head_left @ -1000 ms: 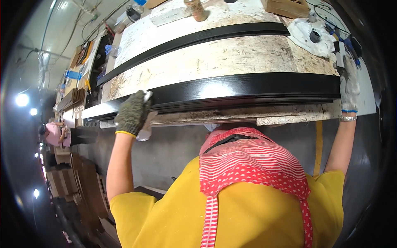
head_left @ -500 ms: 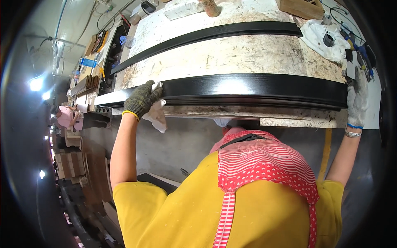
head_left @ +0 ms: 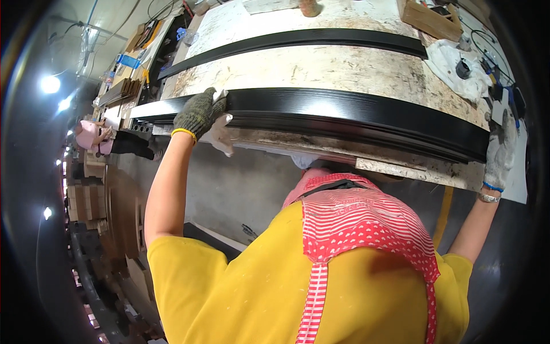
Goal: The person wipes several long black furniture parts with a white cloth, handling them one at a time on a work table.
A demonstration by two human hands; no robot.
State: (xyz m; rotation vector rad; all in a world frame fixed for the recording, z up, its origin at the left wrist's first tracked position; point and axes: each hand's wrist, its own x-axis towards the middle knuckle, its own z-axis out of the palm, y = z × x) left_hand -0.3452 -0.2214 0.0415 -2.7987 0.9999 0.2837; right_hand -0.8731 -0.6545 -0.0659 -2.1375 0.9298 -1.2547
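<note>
As the black board [head_left: 344,106] lies along the near edge of the desk [head_left: 366,71], the left hand [head_left: 195,114] pinches white cloth [head_left: 220,136] against it, seemingly for steadiness; whether the right hand's [head_left: 500,152] fingers grip its end I cannot tell. Beyond lies another black strip [head_left: 321,37].

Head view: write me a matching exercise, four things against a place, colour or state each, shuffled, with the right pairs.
1. Left hand
2. Right hand
3. Wooden box
4. Spread white cloth

A. lies under a small black cylinder
B. gloved in dark green with a yellow edge, holding a white rag
C. light brown, beyond the farther black strip's right end
D. gloved in pale grey with a blue edge, at the nearer black board's right end

Pairs: 1-B, 2-D, 3-C, 4-A
</note>
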